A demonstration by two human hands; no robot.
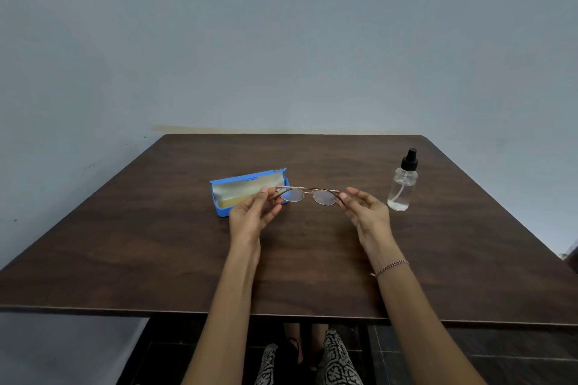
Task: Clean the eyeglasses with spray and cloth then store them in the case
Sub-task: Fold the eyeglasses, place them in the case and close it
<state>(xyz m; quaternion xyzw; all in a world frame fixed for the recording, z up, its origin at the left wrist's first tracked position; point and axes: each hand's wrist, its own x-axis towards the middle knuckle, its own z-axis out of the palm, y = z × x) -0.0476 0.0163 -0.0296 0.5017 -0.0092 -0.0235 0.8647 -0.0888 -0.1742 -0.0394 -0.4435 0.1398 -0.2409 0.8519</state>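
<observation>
Glasses up in both hands, spray not touched yet

We've got the dark wood table (156,244) w/ the blue case (220,197) lying open at left-center, yellowish lining or cloth inside (can't tell which tbh), and the clear spray bottle (402,184) w/ black pump standing upright off to the right. Eyeglasses (308,195) are held above the table just in front of the case, left hand (253,215) pinching one end of the frame, right hand (366,212) pinching the other, temples open. Imo for the spray step we keep fingertips on the frame only, not the lenses, let one hand keep the grip & free the right for the bottle nearby.
</observation>
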